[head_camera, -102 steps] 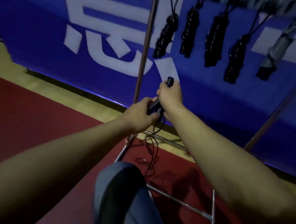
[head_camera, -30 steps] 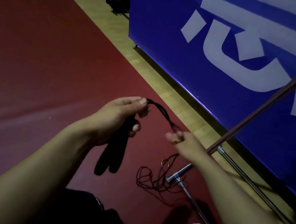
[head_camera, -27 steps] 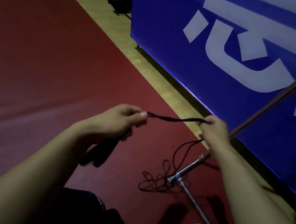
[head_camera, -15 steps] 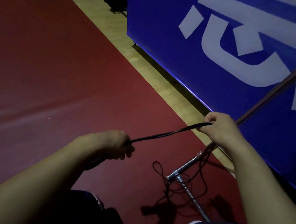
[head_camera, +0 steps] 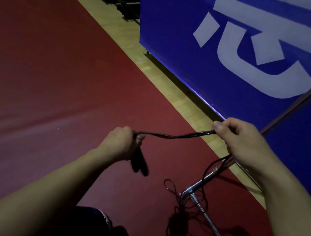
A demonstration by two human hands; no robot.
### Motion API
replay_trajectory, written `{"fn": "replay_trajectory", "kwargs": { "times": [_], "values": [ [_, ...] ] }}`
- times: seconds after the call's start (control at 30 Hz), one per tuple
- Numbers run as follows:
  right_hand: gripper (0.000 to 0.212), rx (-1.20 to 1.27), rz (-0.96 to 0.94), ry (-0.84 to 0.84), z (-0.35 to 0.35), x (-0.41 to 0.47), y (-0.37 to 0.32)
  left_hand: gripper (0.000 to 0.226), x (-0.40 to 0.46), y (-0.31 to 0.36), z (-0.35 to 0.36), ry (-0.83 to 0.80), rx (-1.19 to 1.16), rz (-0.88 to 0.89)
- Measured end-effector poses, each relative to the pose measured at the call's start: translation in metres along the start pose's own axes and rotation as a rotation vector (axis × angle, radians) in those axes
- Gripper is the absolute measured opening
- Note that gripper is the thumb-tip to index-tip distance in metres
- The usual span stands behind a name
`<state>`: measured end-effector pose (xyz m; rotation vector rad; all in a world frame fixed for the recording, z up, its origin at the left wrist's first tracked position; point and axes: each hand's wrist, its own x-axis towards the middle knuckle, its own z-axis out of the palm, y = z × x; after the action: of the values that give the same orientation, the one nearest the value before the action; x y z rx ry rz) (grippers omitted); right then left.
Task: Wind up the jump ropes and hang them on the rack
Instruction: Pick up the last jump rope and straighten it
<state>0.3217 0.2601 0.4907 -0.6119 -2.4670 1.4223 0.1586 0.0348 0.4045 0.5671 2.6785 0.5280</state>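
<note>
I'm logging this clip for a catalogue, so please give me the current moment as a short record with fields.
setting: red floor beside a blue banner
left hand: grips two black handles, pointing down
right hand: pinches the cord
cord: stretched between both hands, the rest trails down
loose cord: tangled on the floor around the rack base
stage: winding not finished, nothing hung yet

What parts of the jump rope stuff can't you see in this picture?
Head view, the only one:
- Rack: only a slanted pole and floor bars show; the top is cut off by the frame edge, so any hung ropes are out of sight.
- Handles: upper parts hidden inside the left hand.
- Rope: the stretch inside the right hand is covered.
- Rope pile: too dark and tangled to trace.
</note>
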Motion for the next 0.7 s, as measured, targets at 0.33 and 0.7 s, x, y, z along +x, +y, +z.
{"fn": "replay_trajectory", "kwargs": {
  "times": [0.33,0.7],
  "values": [
    [0.015,-0.249,0.267,-0.632,0.110,-0.036,0.020,0.036,-0.027,0.041,-0.039,0.069,-1.428,-0.034],
    [0.031,0.243,0.149,-0.022,0.089,0.015,0.009,0.037,-0.047,0.047,-0.038,-0.112,-1.722,-0.254]
  ]
}}
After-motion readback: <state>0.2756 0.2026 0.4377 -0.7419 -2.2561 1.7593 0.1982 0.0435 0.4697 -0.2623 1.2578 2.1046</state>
